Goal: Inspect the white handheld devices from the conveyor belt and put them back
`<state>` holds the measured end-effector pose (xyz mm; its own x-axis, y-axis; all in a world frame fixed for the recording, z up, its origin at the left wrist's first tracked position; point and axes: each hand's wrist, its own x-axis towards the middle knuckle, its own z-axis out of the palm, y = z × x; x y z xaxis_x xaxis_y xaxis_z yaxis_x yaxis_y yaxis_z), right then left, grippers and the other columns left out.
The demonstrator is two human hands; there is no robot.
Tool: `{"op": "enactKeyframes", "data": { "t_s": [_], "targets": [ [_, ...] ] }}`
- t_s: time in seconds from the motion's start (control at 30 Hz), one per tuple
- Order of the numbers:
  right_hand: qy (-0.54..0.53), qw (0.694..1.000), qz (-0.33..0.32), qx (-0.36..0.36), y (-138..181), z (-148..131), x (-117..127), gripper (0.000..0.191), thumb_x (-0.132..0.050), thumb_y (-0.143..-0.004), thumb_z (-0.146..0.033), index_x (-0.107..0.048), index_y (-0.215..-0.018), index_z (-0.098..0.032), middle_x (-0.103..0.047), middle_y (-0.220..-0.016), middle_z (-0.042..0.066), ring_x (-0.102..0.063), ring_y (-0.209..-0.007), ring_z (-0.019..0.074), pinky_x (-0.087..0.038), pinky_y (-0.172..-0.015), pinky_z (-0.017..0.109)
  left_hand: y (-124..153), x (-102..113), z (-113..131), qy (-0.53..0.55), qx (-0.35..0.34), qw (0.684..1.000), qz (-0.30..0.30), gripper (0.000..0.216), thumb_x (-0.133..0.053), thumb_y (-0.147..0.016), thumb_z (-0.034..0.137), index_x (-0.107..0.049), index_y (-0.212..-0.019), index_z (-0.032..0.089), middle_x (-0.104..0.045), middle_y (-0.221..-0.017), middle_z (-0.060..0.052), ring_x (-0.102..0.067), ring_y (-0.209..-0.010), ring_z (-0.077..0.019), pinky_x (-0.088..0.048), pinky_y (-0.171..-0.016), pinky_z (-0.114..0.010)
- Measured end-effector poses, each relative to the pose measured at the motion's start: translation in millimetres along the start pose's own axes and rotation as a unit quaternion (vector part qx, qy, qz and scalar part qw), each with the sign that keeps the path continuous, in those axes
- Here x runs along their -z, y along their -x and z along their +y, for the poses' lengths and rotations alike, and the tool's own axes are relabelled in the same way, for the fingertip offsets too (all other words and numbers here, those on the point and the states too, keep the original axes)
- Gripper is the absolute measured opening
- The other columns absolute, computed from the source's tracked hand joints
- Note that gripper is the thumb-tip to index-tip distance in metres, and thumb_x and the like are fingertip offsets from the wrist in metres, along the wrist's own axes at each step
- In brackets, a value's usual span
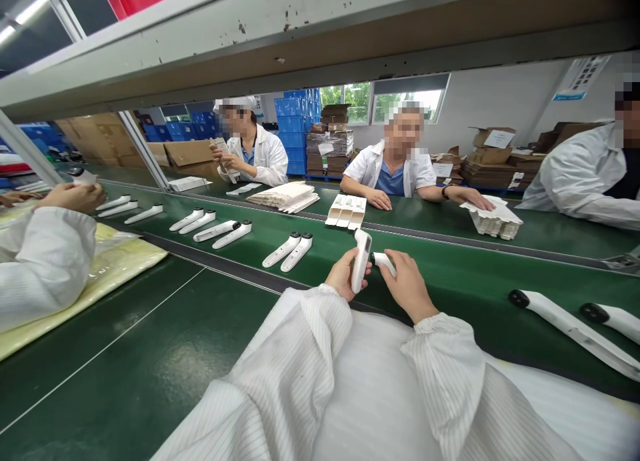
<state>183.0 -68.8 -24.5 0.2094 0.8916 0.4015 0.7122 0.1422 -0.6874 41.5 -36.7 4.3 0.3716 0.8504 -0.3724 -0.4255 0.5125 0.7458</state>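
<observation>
Head view, looking down across a green conveyor belt: a white handheld thermometer is gripped upright in the left hand, its fingers curled closed around the body. A second white thermometer is pinched in the right hand, and its dark tip is held just beside the first one; whether the two are touching cannot be told. Both hands are held over the near edge of the belt, with white striped cuffs gathered at the wrists.

Further thermometers are laid out on the belt, mostly in pairs: a row of them is set out towards the far left, and two more are seen at the near right. Beyond these, folded white card inserts are placed on a farther green belt, with a stack of card under a co-worker's hand at the far right and another stack left of centre. Something pale is held by a second co-worker at the far left. A white-sleeved arm of a third person is rested at the left on a yellow padded sheet. Blue crates and cardboard boxes are stacked behind
</observation>
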Motion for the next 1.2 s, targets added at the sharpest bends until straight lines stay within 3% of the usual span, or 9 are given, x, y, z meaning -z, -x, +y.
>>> {"op": "enactKeyframes", "data": {
  "t_s": [0.2,0.4,0.5,0.6,0.7,0.8,0.9,1.1,1.2],
  "targets": [
    [-0.351,0.928,-0.087,-0.095,0,-16,-3,0.039,-0.06,-0.072,-0.046,-0.063,-0.102,-0.021,-0.064,-0.106,0.008,-0.06,-0.093,0.0233,-0.049,-0.076,0.036,-1,-2,-8,0.03,-0.069,0.997,-0.034,0.016,-0.065,-0.074,0.02,-0.057,-0.087,0.016,-0.06,-0.07,-0.001,-0.056,-0.061,-0.0092,-0.042,-0.055,-0.019],
    [-0.456,0.867,-0.139,-0.145,5,-20,3,0.038,-0.069,-0.067,-0.046,-0.066,-0.096,-0.022,-0.065,-0.101,0.004,-0.059,-0.09,0.0204,-0.049,-0.074,0.033,-6,1,-9,-0.008,-0.084,0.996,-0.035,0.014,-0.062,-0.074,0.023,-0.057,-0.086,0.016,-0.061,-0.075,-0.002,-0.058,-0.066,-0.0112,-0.045,-0.064,-0.024],
    [-0.475,0.851,-0.165,-0.15,6,-20,6,0.035,-0.068,-0.069,-0.045,-0.066,-0.096,-0.022,-0.066,-0.099,0.003,-0.058,-0.09,0.0192,-0.048,-0.073,0.031,-9,12,5,-0.184,-0.148,0.971,0.026,0.018,-0.053,-0.081,0.03,-0.06,-0.091,0.017,-0.063,-0.09,-0.007,-0.06,-0.082,-0.0163,-0.046,-0.072,-0.028],
    [-0.477,0.846,-0.178,-0.159,6,-20,8,0.034,-0.067,-0.07,-0.047,-0.066,-0.093,-0.022,-0.066,-0.097,0.004,-0.058,-0.091,0.0196,-0.048,-0.074,0.03,-11,33,24,-0.497,-0.263,0.809,0.173,0.031,-0.058,-0.077,0.022,-0.059,-0.108,0.016,-0.058,-0.116,-0.013,-0.05,-0.112,-0.0258,-0.041,-0.091,-0.036],
    [-0.475,0.845,-0.18,-0.169,7,-21,8,0.032,-0.066,-0.071,-0.048,-0.065,-0.091,-0.022,-0.067,-0.098,0.004,-0.059,-0.093,0.0204,-0.048,-0.076,0.031,-14,52,35,-0.706,-0.211,0.628,0.25,0.043,-0.055,-0.075,0.012,-0.055,-0.118,0.016,-0.048,-0.13,-0.015,-0.042,-0.121,-0.0328,-0.036,-0.096,-0.043],
    [-0.469,0.844,-0.187,-0.181,7,-21,6,0.027,-0.063,-0.075,-0.046,-0.063,-0.091,-0.023,-0.068,-0.098,0.004,-0.062,-0.091,0.0193,-0.049,-0.077,0.031,-18,60,36,-0.756,-0.167,0.584,0.244,0.051,-0.046,-0.078,0.007,-0.048,-0.129,0.016,-0.05,-0.126,-0.017,-0.048,-0.115,-0.0306,-0.038,-0.093,-0.04],
    [-0.439,0.855,-0.189,-0.202,6,-18,3,0.025,-0.058,-0.078,-0.045,-0.06,-0.087,-0.022,-0.07,-0.093,0.004,-0.064,-0.081,0.0185,-0.049,-0.073,0.031,-22,60,35,-0.713,-0.163,0.637,0.243,0.055,-0.052,-0.075,0.009,-0.046,-0.129,0.015,-0.053,-0.12,-0.017,-0.048,-0.116,-0.0303,-0.037,-0.095,-0.039],
    [-0.23,0.939,-0.138,-0.215,0,-2,1,0.023,-0.051,-0.08,-0.043,-0.056,-0.081,-0.02,-0.068,-0.082,0.005,-0.063,-0.067,0.0186,-0.046,-0.064,0.031,-19,49,32,-0.267,-0.141,0.949,0.09,0.044,-0.052,-0.07,0.01,-0.056,-0.113,0.018,-0.062,-0.091,-0.007,-0.059,-0.081,-0.0184,-0.047,-0.07,-0.028],
    [-0.044,0.981,-0.098,-0.161,-2,8,0,0.021,-0.05,-0.08,-0.038,-0.058,-0.088,-0.021,-0.067,-0.081,0.007,-0.062,-0.074,0.0223,-0.044,-0.069,0.034,-11,36,27,-0.065,-0.068,0.995,-0.043,0.036,-0.046,-0.071,0.013,-0.059,-0.104,0.014,-0.061,-0.085,-0.008,-0.057,-0.068,-0.0153,-0.041,-0.049,-0.022]
  ]
}}
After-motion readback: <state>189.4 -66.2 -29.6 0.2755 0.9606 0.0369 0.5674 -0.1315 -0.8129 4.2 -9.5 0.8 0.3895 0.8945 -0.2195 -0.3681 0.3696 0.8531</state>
